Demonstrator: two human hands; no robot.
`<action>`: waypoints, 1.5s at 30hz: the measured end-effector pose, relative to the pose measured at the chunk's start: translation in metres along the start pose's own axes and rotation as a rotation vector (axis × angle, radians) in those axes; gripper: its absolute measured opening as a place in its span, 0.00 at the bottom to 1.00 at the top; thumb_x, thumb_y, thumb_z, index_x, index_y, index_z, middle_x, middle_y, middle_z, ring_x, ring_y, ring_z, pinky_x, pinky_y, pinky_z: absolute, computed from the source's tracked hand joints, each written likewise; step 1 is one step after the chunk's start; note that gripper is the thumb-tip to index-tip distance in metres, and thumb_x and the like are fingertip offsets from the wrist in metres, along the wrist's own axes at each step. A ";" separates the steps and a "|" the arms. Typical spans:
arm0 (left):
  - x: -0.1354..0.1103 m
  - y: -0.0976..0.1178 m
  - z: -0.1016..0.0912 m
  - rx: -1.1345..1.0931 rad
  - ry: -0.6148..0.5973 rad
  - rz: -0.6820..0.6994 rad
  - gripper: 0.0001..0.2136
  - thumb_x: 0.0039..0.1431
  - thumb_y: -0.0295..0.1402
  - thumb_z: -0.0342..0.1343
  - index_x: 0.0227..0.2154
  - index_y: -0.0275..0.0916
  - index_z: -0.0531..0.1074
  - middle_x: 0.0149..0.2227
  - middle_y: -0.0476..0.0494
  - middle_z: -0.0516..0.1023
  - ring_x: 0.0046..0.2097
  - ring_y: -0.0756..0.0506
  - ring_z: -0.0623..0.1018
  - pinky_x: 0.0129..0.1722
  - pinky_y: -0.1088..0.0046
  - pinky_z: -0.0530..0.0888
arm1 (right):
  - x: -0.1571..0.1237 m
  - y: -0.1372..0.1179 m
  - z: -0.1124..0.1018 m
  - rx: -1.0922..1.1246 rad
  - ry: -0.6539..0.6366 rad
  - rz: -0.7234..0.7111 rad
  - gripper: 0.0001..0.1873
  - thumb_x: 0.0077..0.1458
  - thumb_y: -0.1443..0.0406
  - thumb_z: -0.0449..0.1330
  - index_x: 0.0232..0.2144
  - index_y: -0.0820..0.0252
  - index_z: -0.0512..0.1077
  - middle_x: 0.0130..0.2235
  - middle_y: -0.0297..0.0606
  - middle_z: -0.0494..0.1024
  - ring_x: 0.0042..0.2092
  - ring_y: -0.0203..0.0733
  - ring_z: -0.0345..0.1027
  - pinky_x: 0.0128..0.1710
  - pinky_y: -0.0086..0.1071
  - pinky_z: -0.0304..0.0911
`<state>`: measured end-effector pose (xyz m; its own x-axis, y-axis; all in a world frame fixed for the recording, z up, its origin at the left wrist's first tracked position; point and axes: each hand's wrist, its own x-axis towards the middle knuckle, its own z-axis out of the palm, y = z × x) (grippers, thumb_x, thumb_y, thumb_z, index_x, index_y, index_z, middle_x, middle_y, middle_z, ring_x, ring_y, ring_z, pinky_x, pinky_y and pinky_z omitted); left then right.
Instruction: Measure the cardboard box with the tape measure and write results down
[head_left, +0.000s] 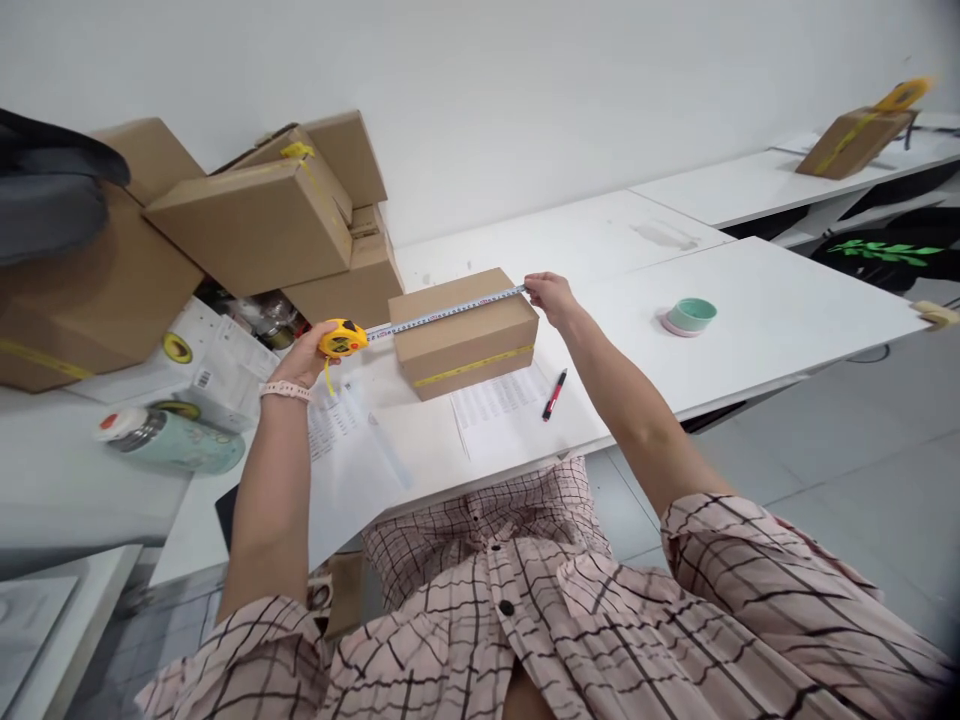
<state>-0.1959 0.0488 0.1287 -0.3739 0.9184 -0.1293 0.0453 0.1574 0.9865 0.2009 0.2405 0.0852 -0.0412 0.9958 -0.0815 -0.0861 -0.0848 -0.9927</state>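
Observation:
My left hand [304, 358] is closed around the yellow case of a tape measure [343, 338], left of a cardboard box [469, 350]. The blade stretches across the top of the box to its right end. There my right hand [551, 297] pinches the tip of the blade. The box sits on the white table, with yellow tape along its near side. Beneath its front edge lies a printed sheet [487, 415], partly covered. A red and black pen [555, 394] rests to the right of that sheet.
Cardboard boxes [255, 225] are piled at the left against the wall. A light blue bottle [172, 440] lies on its side there. More papers [352, 480] are under my left arm. A green bowl [690, 316] stands to the right; another taped box [855, 142] is at the far right.

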 end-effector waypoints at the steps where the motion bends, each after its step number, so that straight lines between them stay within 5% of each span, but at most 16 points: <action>1: 0.002 -0.001 0.001 0.001 -0.006 -0.007 0.19 0.45 0.41 0.63 0.39 0.35 0.75 0.33 0.43 0.79 0.31 0.48 0.75 0.20 0.78 0.64 | -0.002 0.002 0.004 -0.044 0.000 -0.001 0.06 0.48 0.71 0.63 0.29 0.60 0.69 0.29 0.31 0.70 0.29 0.31 0.60 0.31 0.28 0.58; 10: 0.010 0.005 0.033 0.036 -0.042 0.031 0.17 0.47 0.40 0.63 0.38 0.34 0.75 0.32 0.45 0.78 0.30 0.49 0.73 0.21 0.78 0.63 | -0.010 0.016 0.011 -0.211 -0.064 0.090 0.17 0.50 0.55 0.67 0.36 0.59 0.69 0.40 0.40 0.77 0.40 0.41 0.70 0.37 0.34 0.63; 20: 0.008 0.008 0.036 0.071 -0.031 0.026 0.18 0.48 0.41 0.62 0.39 0.34 0.76 0.33 0.44 0.78 0.31 0.49 0.74 0.19 0.79 0.63 | -0.015 0.009 0.015 -0.286 0.019 0.042 0.17 0.53 0.60 0.67 0.23 0.57 0.62 0.29 0.35 0.70 0.32 0.37 0.63 0.34 0.34 0.59; 23: -0.013 0.019 0.037 0.125 -0.033 0.101 0.19 0.47 0.41 0.64 0.40 0.34 0.77 0.37 0.42 0.79 0.34 0.47 0.76 0.21 0.79 0.67 | -0.009 0.002 0.012 -0.300 0.035 -0.068 0.17 0.54 0.61 0.65 0.23 0.57 0.61 0.26 0.32 0.66 0.31 0.36 0.60 0.35 0.33 0.60; 25: -0.044 0.022 0.045 0.160 -0.147 0.133 0.24 0.49 0.43 0.66 0.47 0.36 0.76 0.42 0.40 0.81 0.36 0.46 0.78 0.24 0.77 0.71 | -0.005 -0.007 0.011 -0.289 0.052 -0.166 0.15 0.56 0.60 0.63 0.24 0.56 0.62 0.26 0.32 0.66 0.32 0.36 0.59 0.37 0.33 0.61; 28: -0.106 0.005 0.078 0.115 -0.419 0.043 0.31 0.52 0.44 0.67 0.58 0.40 0.70 0.46 0.36 0.81 0.36 0.43 0.80 0.28 0.70 0.78 | -0.003 -0.021 0.018 -0.298 -0.023 -0.307 0.11 0.59 0.58 0.60 0.29 0.56 0.65 0.31 0.35 0.70 0.36 0.39 0.62 0.42 0.36 0.63; 32: -0.163 -0.037 0.154 -0.228 -0.611 -0.146 0.27 0.50 0.44 0.69 0.50 0.40 0.71 0.47 0.36 0.78 0.37 0.41 0.82 0.35 0.61 0.83 | 0.001 -0.031 0.053 -0.565 -0.283 -0.402 0.09 0.61 0.58 0.57 0.34 0.57 0.71 0.44 0.42 0.75 0.49 0.49 0.65 0.55 0.45 0.60; 36: -0.155 -0.046 0.206 -0.431 -0.513 -0.148 0.29 0.47 0.51 0.70 0.46 0.38 0.71 0.47 0.37 0.77 0.36 0.42 0.82 0.34 0.62 0.82 | 0.023 -0.031 0.096 -0.869 -0.343 -0.437 0.11 0.65 0.60 0.52 0.37 0.58 0.72 0.51 0.48 0.75 0.60 0.58 0.58 0.62 0.54 0.50; 41: -0.125 -0.025 0.218 -0.441 -0.410 -0.145 0.30 0.44 0.55 0.69 0.42 0.36 0.73 0.41 0.39 0.78 0.33 0.44 0.81 0.32 0.65 0.82 | 0.045 -0.019 0.117 -1.001 -0.301 -0.422 0.15 0.66 0.61 0.49 0.38 0.60 0.74 0.51 0.52 0.77 0.59 0.60 0.60 0.60 0.55 0.51; 45: -0.132 -0.028 0.224 -0.459 -0.394 -0.154 0.27 0.47 0.53 0.68 0.41 0.37 0.73 0.43 0.38 0.78 0.34 0.44 0.81 0.33 0.63 0.82 | 0.045 -0.011 0.112 -0.984 -0.335 -0.422 0.16 0.65 0.60 0.50 0.31 0.59 0.75 0.41 0.46 0.80 0.45 0.50 0.68 0.58 0.50 0.53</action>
<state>0.0600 0.0050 0.0960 0.0289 0.9762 -0.2148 -0.4175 0.2070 0.8848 0.0888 0.2830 0.1028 -0.4731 0.8665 0.1592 0.6614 0.4687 -0.5856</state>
